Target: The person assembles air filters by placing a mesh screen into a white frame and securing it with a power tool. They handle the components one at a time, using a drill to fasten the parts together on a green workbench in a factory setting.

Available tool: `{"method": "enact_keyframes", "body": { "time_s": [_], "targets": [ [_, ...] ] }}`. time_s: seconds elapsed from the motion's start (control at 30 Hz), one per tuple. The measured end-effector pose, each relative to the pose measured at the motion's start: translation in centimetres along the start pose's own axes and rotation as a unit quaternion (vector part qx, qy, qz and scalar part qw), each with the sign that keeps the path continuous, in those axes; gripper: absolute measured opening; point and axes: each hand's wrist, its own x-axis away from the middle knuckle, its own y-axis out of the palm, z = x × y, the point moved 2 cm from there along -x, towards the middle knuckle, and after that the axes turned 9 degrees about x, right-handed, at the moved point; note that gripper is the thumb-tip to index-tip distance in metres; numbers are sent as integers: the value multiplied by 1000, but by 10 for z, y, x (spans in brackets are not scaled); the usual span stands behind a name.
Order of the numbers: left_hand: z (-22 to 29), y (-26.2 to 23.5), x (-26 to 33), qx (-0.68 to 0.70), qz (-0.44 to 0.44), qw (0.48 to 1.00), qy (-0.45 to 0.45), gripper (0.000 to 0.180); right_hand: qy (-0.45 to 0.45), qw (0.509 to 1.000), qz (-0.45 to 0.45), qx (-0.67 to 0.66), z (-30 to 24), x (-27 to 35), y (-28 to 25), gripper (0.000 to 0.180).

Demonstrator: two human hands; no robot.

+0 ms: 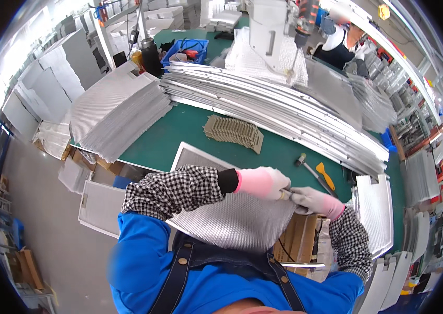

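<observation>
Both hands wear pink-and-white gloves and meet at the right edge of a silvery mesh panel [226, 222], which lies in front of my body with a pale strip along its left side. My left hand [264, 183] is closed, its fingers curled toward the right hand. My right hand [316, 202] is closed too, fingertips against those of the left. A small pale piece [286, 195] shows between the fingertips; its kind is too small to tell. Beyond the panel, a stack of beige corrugated-looking pieces [233, 133] rests on the green table [150, 137].
A hammer [310, 170] and a yellow scraper [325, 175] lie right of my hands. Long metal strips [263, 104] are piled across the table. Mesh panels [116, 110] stack at the left, a blue bin [186, 51] behind. Another person [338, 44] is at the far right.
</observation>
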Motion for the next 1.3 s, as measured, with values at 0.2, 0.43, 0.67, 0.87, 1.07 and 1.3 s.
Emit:
{"method": "enact_keyframes", "body": {
  "time_s": [0.2,0.43,0.67,0.87,1.07,1.3],
  "targets": [
    [-16,7,20,-55,19,998,26,71,-173,874,170,422,-19,-17,16,25],
    [-123,-10,99,150,177,972,-25,33,-162,889,319,287,-67,22,0,16],
    [-176,-19,207,178,465,864,-75,32,-167,975,145,28,11,-97,167,60],
    [-42,-94,186,207,670,690,181,28,-349,722,587,-115,-97,-51,55,51],
    [-100,-75,112,129,695,693,143,37,-393,661,621,-153,-41,-42,-11,24],
    [-90,-56,90,252,640,683,246,37,-429,640,608,-194,-34,-43,-4,25]
  ]
}}
